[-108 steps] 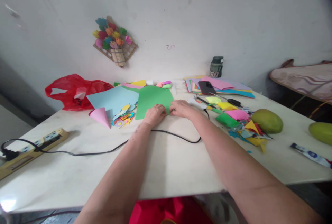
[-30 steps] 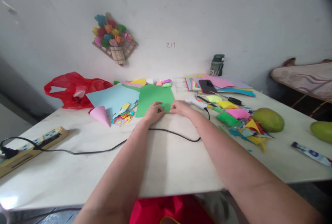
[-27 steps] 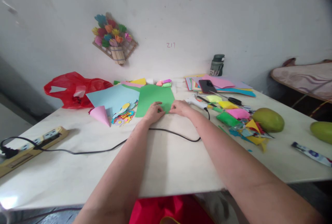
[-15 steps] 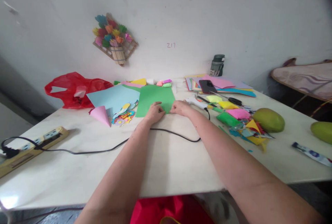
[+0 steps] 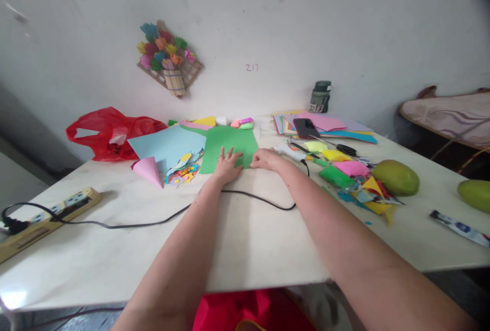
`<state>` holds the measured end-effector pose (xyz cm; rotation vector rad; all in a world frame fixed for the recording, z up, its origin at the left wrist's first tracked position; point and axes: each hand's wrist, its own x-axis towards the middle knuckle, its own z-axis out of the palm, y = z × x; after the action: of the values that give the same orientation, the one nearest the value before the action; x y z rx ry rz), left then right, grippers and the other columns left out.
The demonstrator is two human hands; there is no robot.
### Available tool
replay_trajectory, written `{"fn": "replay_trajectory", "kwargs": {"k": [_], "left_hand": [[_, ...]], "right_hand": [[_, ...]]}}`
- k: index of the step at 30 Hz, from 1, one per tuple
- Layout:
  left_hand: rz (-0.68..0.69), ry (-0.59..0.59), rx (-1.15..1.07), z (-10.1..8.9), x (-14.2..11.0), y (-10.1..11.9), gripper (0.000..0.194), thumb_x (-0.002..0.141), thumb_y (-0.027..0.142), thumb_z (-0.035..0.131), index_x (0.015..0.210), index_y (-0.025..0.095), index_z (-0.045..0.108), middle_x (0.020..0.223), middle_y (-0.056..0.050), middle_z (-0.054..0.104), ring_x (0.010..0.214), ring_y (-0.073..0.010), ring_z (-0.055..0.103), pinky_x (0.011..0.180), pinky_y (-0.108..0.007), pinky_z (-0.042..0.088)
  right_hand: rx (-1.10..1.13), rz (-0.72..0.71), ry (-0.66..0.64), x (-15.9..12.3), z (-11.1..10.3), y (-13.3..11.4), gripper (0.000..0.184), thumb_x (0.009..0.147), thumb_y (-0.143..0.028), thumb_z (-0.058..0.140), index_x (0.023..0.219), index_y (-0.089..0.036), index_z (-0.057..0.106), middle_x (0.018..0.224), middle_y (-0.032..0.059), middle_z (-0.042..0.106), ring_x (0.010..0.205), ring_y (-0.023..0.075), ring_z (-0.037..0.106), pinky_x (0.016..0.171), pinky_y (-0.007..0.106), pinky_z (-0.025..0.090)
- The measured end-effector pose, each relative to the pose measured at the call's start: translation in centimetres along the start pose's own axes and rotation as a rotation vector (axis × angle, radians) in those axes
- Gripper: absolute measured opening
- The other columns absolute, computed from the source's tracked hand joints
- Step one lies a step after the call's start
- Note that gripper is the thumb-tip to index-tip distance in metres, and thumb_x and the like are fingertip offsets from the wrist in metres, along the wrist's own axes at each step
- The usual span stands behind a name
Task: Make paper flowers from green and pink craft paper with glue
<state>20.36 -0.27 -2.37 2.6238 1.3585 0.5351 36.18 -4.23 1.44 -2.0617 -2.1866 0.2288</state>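
Note:
A green sheet of paper (image 5: 229, 139) lies flat on the white table in front of me. My left hand (image 5: 228, 166) rests on its near edge with the fingers spread. At its near right corner, my right hand (image 5: 266, 159) is closed, thumb and fingers pinched together on the paper's edge. Right beside that hand is a white glue gun (image 5: 290, 152) with a black cord (image 5: 264, 199) running across the table. Left of the green sheet are a light blue sheet (image 5: 164, 144), a pink paper cone (image 5: 148, 171) and a pile of paper scraps (image 5: 184, 171).
A red plastic bag (image 5: 115, 132) and a power strip (image 5: 49, 218) sit on the left. To the right are a phone (image 5: 306, 127) on stacked coloured paper, a screwdriver (image 5: 346, 149), clay packets (image 5: 351, 168), a green fruit (image 5: 396, 178) and a tube (image 5: 461, 228). A bottle (image 5: 320, 97) stands behind.
My left hand has opened from a curled pose, its fingers now spread flat on the green paper. The right hand and the sheet stay nearly where they were.

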Motion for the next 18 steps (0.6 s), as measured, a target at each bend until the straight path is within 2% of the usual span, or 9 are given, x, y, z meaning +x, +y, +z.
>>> {"fn": "replay_trajectory", "kwargs": {"k": [3, 9, 14, 18], "left_hand": [[-0.023, -0.056, -0.004, 0.01, -0.13, 0.15, 0.049, 0.078, 0.027, 0.045, 0.126, 0.026, 0.040, 0.142, -0.006, 0.026, 0.132, -0.0296, -0.001, 0.101, -0.054, 0.015], [-0.040, -0.135, 0.005, -0.02, -0.14, 0.44, 0.053, 0.080, 0.026, 0.036, 0.132, 0.024, 0.032, 0.143, -0.004, 0.025, 0.133, -0.0258, -0.002, 0.104, -0.050, 0.011], [-0.061, -0.097, 0.000, 0.40, -0.06, 0.53, 0.056, 0.082, 0.047, 0.033, 0.133, 0.023, 0.031, 0.142, -0.006, 0.027, 0.133, -0.0264, 0.002, 0.104, -0.050, 0.011], [-0.073, -0.081, 0.038, 0.61, 0.02, 0.59, 0.058, 0.080, 0.049, 0.036, 0.133, 0.026, 0.029, 0.143, -0.006, 0.022, 0.133, -0.0272, 0.001, 0.103, -0.050, 0.012]], "right_hand": [[0.016, -0.010, 0.021, -0.05, 0.13, 0.16, 0.019, 0.074, -0.038, 0.056, 0.071, -0.022, 0.065, 0.083, 0.0014, 0.068, 0.082, 0.0164, 0.058, 0.086, 0.034, 0.031], [0.012, -0.011, 0.036, -0.03, 0.20, 0.43, 0.020, 0.073, -0.040, 0.056, 0.073, -0.022, 0.064, 0.083, 0.0014, 0.067, 0.081, 0.0164, 0.058, 0.083, 0.033, 0.033], [-0.001, -0.010, 0.028, 0.07, 0.15, 0.31, 0.019, 0.072, -0.040, 0.057, 0.073, -0.022, 0.064, 0.084, 0.0013, 0.067, 0.082, 0.0164, 0.058, 0.082, 0.032, 0.034], [0.014, -0.022, 0.019, 0.13, -0.08, 0.55, 0.019, 0.072, -0.039, 0.057, 0.075, -0.022, 0.066, 0.083, 0.0012, 0.067, 0.081, 0.0161, 0.058, 0.082, 0.031, 0.035]]}}
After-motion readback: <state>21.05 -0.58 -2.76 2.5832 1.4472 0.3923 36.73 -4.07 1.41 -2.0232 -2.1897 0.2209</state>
